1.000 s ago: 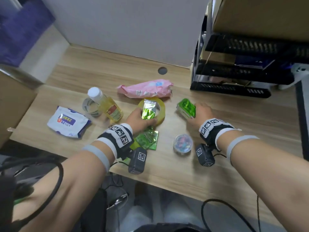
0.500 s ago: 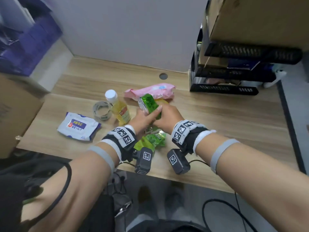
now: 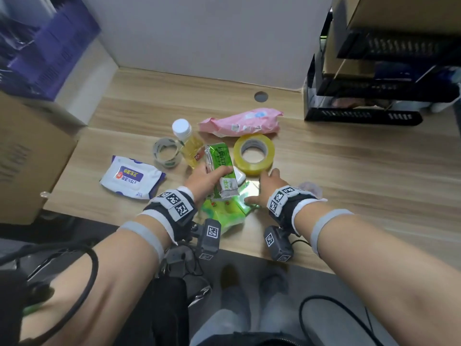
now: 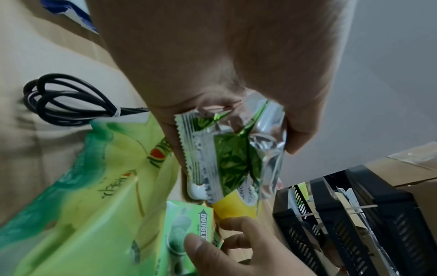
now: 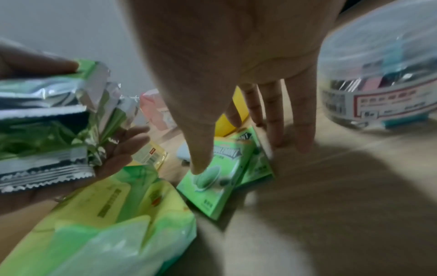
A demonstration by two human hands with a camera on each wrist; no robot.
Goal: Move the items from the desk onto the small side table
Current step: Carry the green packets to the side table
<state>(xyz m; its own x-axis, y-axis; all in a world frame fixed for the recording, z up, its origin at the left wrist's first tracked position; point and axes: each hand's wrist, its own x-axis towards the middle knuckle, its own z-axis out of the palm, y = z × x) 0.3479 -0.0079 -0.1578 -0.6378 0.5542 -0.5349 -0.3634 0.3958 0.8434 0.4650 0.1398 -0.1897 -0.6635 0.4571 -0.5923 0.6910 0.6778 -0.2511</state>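
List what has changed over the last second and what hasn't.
The left hand now grips two green foil packets, lifted off the yellow tape roll: the right hand passed its packet over, let go and dropped onto the green gum boxes, thumb and fingers straddling them. Bottle, pink pack, wipes and clear tape stayed put.

"DOUBLE" on green gum box (image 4: 189,229); "IN CHINA" on yellow tape roll (image 4: 238,203).
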